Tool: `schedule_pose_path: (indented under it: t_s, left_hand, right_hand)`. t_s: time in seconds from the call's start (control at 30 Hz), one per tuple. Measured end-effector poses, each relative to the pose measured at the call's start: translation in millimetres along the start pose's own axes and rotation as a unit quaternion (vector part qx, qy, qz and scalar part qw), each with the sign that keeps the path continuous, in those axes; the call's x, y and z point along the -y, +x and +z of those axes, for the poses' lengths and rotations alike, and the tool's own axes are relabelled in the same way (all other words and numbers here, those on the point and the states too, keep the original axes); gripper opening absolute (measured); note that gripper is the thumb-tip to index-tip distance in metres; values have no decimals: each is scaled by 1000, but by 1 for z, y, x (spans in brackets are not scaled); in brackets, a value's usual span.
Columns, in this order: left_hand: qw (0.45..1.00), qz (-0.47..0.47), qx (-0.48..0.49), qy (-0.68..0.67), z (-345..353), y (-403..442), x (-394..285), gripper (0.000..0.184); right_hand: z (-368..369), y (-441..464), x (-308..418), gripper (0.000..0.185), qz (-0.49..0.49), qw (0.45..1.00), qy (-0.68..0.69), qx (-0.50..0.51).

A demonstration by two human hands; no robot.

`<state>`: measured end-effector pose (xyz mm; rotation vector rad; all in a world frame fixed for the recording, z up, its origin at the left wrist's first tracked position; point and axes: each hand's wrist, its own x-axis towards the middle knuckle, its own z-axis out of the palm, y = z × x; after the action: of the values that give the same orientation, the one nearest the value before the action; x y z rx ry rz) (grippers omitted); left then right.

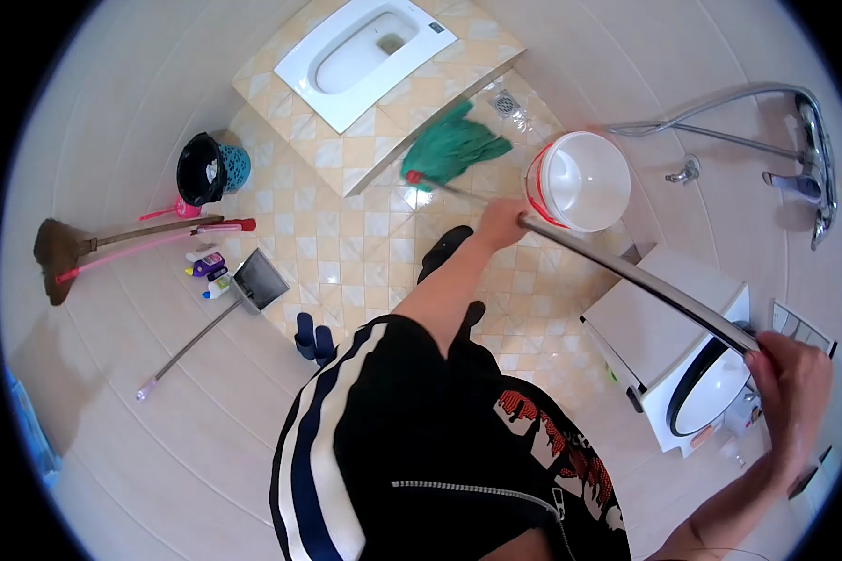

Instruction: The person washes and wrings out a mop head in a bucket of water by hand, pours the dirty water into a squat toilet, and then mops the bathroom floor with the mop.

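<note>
A long metal mop handle (627,271) runs across the view from lower right to upper left. My left hand (501,224) is wrapped round its lower part, and my right hand (788,379) grips its upper end near the washbasin. The green mop head (454,145) lies spread on the tiled floor, against the foot of the raised toilet step, with a red joint at its left. Just right of my left hand stands a white bucket (585,181) with a red rim band. Its inside looks pale, and whether it holds water I cannot tell.
A squat toilet (365,56) sits on a tiled step (365,159) beside a floor drain (505,104). Left are a bin (201,170), a broom (61,252), bottles (208,266), a dustpan (261,280) and slippers (312,338). A washbasin (711,388) and shower tap (811,168) are right.
</note>
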<state>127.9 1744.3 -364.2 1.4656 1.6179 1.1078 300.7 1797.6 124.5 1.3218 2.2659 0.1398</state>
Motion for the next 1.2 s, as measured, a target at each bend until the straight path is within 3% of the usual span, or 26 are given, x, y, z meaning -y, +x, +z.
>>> schedule_pose_path:
  t_s: [0.17,0.2,0.37,0.43,0.47,0.53,0.6,0.67,0.8,0.93,1.0,1.1,1.2]
  left_hand:
    - [997,-54,41,45,-30,-80,31,19]
    - [996,-56,43,60,-35,-92,35,19]
    - [976,-87,166,113,-40,-143,41,23]
    - [964,-83,225,116,-35,-147,30,20]
    - [963,-37,209,165,-30,-141,8,15]
    - [963,-56,218,149,-15,-117,-41,12]
    - [971,-62,201,115,-2,-84,-76,11]
    - [984,-29,158,78,11,-56,-79,11]
    - [996,43,43,60,26,-2,-45,14]
    - [997,22,-63,44,42,42,-33,12]
    - [996,20,-82,19,52,65,-41,13]
    - [990,50,-129,-41,74,98,-60,21]
    - [978,22,-159,-135,92,132,-96,28]
  right_hand:
    - [27,-4,27,23,-33,999,34,-9]
    - [33,-6,30,25,-27,999,25,27]
    - [93,-15,11,31,-40,989,130,65]
    - [111,-26,-27,33,-27,988,147,-32]
    - [120,-35,-46,34,-21,985,156,-77]
    - [113,-59,-80,36,79,992,-22,-94]
    - [112,-96,-113,35,177,982,-51,-28]
    - [85,-118,-105,35,199,980,-15,-22]
    - [45,-105,-28,25,116,992,52,-14]
    - [40,-94,19,37,229,970,78,25]
    - [38,-92,27,23,291,955,51,23]
    - [9,-89,24,27,265,961,62,45]
    - [-17,-91,27,27,293,950,94,-43]
